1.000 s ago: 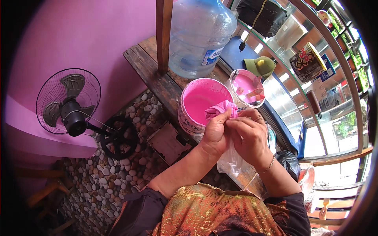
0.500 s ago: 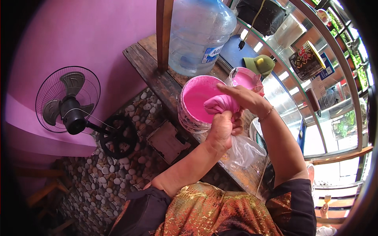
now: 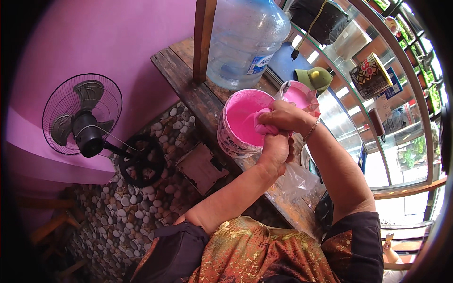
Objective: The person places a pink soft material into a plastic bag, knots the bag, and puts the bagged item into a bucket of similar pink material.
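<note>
My left hand (image 3: 275,150) is closed around the lower part of a pink bundle (image 3: 263,123), which looks like a plastic bag coated or filled with pink paint. From above, my right hand (image 3: 289,117) is closed on the same bundle. Both hands are at the right rim of a white bucket (image 3: 230,140) whose inside is covered in pink paint. Clear plastic (image 3: 298,180) spreads below my hands over the bench; whether it joins the bundle is hidden. Behind my right hand stands a smaller tub (image 3: 296,94) of pink paint.
The wooden bench (image 3: 177,70) holds a large water bottle (image 3: 247,42) beside a wooden post (image 3: 204,42). A green cap (image 3: 314,78) and a glass case (image 3: 351,115) are to the right. A fan (image 3: 84,118) stands on the pebbled floor (image 3: 127,221) at left.
My right hand's fingers have curled from stretched out to closed over the bundle. The bundle's visible part looks smaller. The whole view has shifted slightly.
</note>
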### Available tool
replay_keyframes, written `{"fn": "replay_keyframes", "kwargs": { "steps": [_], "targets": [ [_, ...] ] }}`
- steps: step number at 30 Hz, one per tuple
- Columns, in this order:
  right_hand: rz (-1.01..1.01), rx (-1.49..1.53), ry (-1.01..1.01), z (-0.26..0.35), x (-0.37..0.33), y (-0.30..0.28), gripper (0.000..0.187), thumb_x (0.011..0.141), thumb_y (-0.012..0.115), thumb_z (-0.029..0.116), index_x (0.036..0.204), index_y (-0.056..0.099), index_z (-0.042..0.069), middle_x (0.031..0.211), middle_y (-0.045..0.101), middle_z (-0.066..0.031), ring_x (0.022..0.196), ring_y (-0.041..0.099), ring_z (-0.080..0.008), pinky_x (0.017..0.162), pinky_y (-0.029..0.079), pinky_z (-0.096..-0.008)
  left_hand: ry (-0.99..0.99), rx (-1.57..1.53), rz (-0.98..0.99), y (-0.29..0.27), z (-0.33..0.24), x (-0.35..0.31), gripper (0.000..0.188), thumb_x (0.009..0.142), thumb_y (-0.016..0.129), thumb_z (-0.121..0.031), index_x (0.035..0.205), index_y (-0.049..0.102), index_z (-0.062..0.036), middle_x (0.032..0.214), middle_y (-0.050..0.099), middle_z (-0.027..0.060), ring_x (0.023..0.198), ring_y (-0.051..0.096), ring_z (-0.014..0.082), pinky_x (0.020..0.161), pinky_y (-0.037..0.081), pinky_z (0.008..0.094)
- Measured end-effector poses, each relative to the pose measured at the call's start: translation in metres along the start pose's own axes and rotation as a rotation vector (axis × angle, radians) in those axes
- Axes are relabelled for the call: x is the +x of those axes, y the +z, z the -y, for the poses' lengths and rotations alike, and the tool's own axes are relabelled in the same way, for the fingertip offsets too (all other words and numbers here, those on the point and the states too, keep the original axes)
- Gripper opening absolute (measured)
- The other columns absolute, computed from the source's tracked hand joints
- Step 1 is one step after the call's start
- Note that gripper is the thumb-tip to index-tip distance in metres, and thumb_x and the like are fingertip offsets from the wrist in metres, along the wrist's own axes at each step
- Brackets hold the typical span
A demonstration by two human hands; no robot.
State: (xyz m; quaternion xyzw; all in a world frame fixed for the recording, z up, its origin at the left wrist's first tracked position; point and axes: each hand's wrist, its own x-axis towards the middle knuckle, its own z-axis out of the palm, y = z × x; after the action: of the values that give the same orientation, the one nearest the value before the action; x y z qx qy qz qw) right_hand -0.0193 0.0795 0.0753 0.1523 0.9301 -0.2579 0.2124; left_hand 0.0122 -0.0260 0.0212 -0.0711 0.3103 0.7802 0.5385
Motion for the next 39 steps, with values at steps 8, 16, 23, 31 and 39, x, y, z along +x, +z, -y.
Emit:
{"fn": "replay_keyframes", "kwargs": {
  "steps": [8, 16, 23, 31, 39],
  "targets": [
    [-0.155, 0.024, -0.021, -0.012, 0.011, 0.013, 0.030, 0.078, 0.062, 0.030, 0.076, 0.069, 0.001, 0.066, 0.062, -0.0197, 0.065, 0.064, -0.0286, 0.060, 0.050, -0.0398, -0.026, 0.021, -0.040, 0.000, -0.001, 0.005, 0.025, 0.095, 0.053, -0.029, 0.075, 0.044, -0.0173, 0.054, 0.029, -0.0088, 0.038, 0.027, 0.0052, 0.036, 0.021, 0.0243],
    [-0.011, -0.329, -0.107, -0.016, 0.022, 0.017, 0.032, 0.081, 0.059, 0.023, 0.082, 0.066, -0.007, 0.075, 0.063, -0.0274, 0.070, 0.066, -0.0339, 0.064, 0.050, -0.0405, -0.048, 0.058, -0.052, -0.002, 0.000, 0.008, 0.021, 0.094, 0.053, -0.026, 0.077, 0.048, -0.0159, 0.055, 0.043, -0.0061, 0.039, 0.041, 0.0078, 0.035, 0.033, 0.0250],
    [0.012, -0.489, -0.278, -0.029, 0.037, 0.022, 0.027, 0.081, 0.059, 0.021, 0.079, 0.068, -0.005, 0.074, 0.063, -0.0256, 0.069, 0.064, -0.0358, 0.064, 0.049, -0.0415, -0.055, 0.087, -0.062, -0.007, -0.006, 0.010, 0.020, 0.094, 0.054, -0.025, 0.077, 0.049, -0.0152, 0.059, 0.043, -0.0063, 0.042, 0.041, 0.0068, 0.037, 0.034, 0.0246],
    [-0.012, -0.616, -0.253, -0.021, 0.041, 0.024, 0.027, 0.082, 0.057, 0.021, 0.080, 0.068, -0.003, 0.078, 0.063, -0.0252, 0.073, 0.064, -0.0372, 0.066, 0.049, -0.0426, -0.072, 0.116, -0.070, -0.011, -0.012, 0.015, 0.012, 0.092, 0.043, -0.015, 0.082, 0.048, -0.0104, 0.061, 0.046, -0.0025, 0.044, 0.042, 0.0103, 0.039, 0.033, 0.0273],
    [0.036, 0.008, 0.166, -0.019, 0.013, 0.001, 0.042, 0.086, 0.057, 0.035, 0.086, 0.067, -0.005, 0.077, 0.066, -0.0208, 0.073, 0.065, -0.0333, 0.068, 0.049, -0.0414, -0.071, 0.164, -0.041, -0.002, -0.018, 0.004, 0.021, 0.098, 0.046, -0.024, 0.082, 0.048, -0.0116, 0.060, 0.041, -0.0051, 0.042, 0.033, 0.0057, 0.038, 0.023, 0.0247]
  ]
}}
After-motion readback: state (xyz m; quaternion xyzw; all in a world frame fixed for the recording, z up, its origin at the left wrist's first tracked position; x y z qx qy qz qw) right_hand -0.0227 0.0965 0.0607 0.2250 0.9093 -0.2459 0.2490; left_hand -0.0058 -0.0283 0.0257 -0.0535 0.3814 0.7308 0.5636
